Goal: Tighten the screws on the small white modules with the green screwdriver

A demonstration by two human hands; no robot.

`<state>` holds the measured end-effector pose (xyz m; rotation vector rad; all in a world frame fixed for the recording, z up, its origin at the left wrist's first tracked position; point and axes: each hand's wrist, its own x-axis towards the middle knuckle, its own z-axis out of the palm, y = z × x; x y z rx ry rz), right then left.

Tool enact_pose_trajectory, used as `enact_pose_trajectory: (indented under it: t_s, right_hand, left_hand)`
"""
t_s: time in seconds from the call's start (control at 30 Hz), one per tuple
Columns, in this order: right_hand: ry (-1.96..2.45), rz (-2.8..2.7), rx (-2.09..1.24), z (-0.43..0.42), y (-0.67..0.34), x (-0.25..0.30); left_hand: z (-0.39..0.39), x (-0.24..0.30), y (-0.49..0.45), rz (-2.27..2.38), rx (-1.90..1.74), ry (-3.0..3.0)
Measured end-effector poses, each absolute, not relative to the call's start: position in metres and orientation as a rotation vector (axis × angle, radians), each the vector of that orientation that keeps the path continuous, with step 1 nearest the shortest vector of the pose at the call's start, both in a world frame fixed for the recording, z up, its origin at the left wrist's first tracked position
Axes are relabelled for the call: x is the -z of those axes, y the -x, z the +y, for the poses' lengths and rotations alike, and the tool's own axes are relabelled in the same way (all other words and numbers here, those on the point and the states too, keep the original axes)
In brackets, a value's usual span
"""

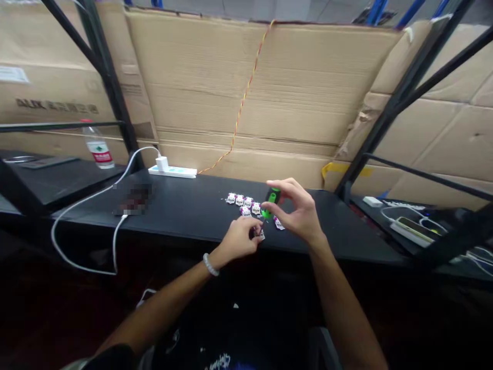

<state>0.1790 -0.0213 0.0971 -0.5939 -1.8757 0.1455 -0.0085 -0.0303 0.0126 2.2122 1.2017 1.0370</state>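
On the black table [192, 216] lie several small white and purple parts [243, 201] in a loose row. My right hand [298, 210] is closed round a screwdriver with a green and black handle [271, 200], held upright over the parts. My left hand [239, 240] pinches one small white part [261, 235] just below the screwdriver's tip. A pale bead bracelet sits on my left wrist. Another white and purple part [279, 224] lies under my right palm.
A white power strip [173, 171] with a charger and white cable [88, 198] lies at the table's back left, near a blurred dark object [133, 200]. A water bottle [99, 146] stands on the left shelf. Cardboard sheets form the back wall. Cables and devices [412, 226] rest at right.
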Motion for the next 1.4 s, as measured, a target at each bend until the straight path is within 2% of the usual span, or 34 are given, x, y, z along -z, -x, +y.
enact_pose_trajectory:
  t_s: [0.1, 0.27, 0.43, 0.6, 0.77, 0.97, 1.13, 1.3, 1.4]
  right_hand:
    - [0.604, -1.866, -0.081, -0.019, -0.175, -0.099]
    - [0.514, -1.867, -0.401, -0.015, -0.175, -0.092]
    - [0.574, -1.832, -0.129, -0.017, -0.175, -0.091]
    - [0.521, -1.837, -0.339, -0.016, -0.174, -0.087]
    - [0.61, -1.775, -0.045, -0.016, -0.173, -0.089]
    - [0.534, -1.766, -0.361, -0.014, -0.173, -0.085]
    - [0.666, -1.734, -0.087, -0.014, -0.174, -0.088]
    - [0.567, -1.799, -0.335, -0.018, -0.174, -0.089]
    - [0.588, -1.763, -0.309, -0.016, -0.174, -0.088]
  left_hand:
    - [-0.031, -0.013, 0.008, 1.204, -1.031, -2.208]
    - [-0.032, -0.013, 0.006, 1.256, -1.012, -2.244]
    - [-0.033, -0.011, 0.003, 1.281, -1.015, -2.272]
    - [-0.034, -0.013, 0.003, 1.289, -1.008, -2.274]
    - [-0.034, -0.014, 0.003, 1.295, -0.996, -2.288]
    - [-0.035, -0.014, 0.003, 1.306, -0.972, -2.281]
    - [-0.035, -0.014, 0.004, 1.301, -0.974, -2.279]
    - [-0.034, -0.014, 0.003, 1.299, -0.972, -2.278]
    - [-0.034, -0.013, 0.003, 1.302, -0.97, -2.285]
